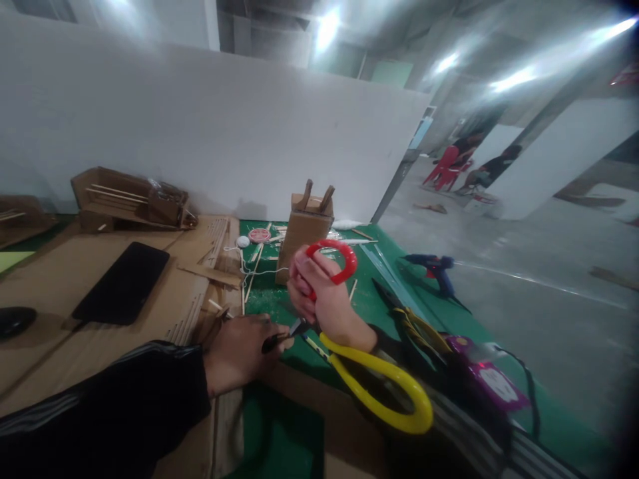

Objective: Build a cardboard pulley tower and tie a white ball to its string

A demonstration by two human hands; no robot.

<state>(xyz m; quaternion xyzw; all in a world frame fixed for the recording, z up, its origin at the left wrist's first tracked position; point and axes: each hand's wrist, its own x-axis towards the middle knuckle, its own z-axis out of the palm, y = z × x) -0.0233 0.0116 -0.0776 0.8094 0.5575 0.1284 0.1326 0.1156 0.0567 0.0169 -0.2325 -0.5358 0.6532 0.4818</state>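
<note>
My right hand (324,293) is closed around red-handled scissors (345,256). One red loop stands out above the fingers, and a short length of metal blade (298,326) shows below the fist. My left hand (244,352) is closed just to the left of that blade, with a small dark piece (272,341) at its fingertips whose kind I cannot make out. Directly behind the right hand stands an upright cardboard box (304,229) with two cardboard strips sticking up from its top. A yellow looped handle (382,386) lies below my right wrist.
Left on cardboard lie a black phone (122,283), a mouse (14,321) and a cardboard model (134,199). White string (243,242) and thin sticks (253,273) are scattered behind. Right are yellow-handled pliers (392,299), a blue glue gun (436,269) and a purple power strip (492,379). A white partition (214,133) stands behind.
</note>
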